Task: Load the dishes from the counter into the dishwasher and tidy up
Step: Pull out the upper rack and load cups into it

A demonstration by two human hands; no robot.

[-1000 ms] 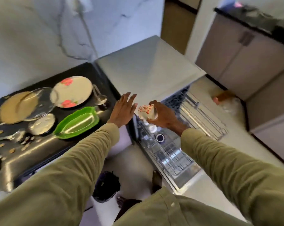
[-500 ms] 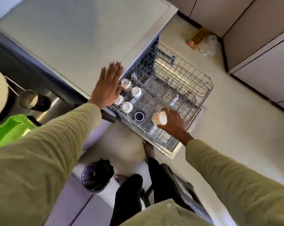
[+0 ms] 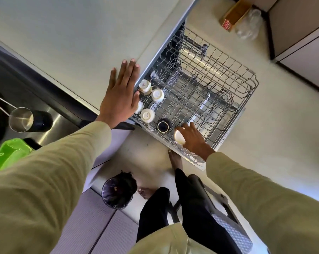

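**A:** Cup (image 3: 179,138) was in the right hand (image 3: 193,139), low over the front row of the dishwasher rack (image 3: 246,92), just at 3 o'clock of the dark cup (image 3: 163,126). The fingers were curled round it from above, and it looked tipped mouth-sideways, not yet seated.

**B:** So where was the danger?

**A:** In my judgement, the tines. If it was let go while tilted, it could have rolled between the wires or knocked the dark cup beside it. Whether it already touched the rack I could not tell; the hand hid the underside.

**B:** And the left hand (image 3: 121,96)?

**A:** Flat, fingers straight and close together, at the edge of the pale desk (image 3: 67,43), at 9 o'clock of the four white cups (image 3: 147,115) standing upside down. It held nothing. A slip there could have swept into those cups.

**B:** Anything still waiting?

**A:** At 9 o'clock, a steel measuring cup (image 3: 20,119) and a green dish (image 3: 6,154) on the dark desk.
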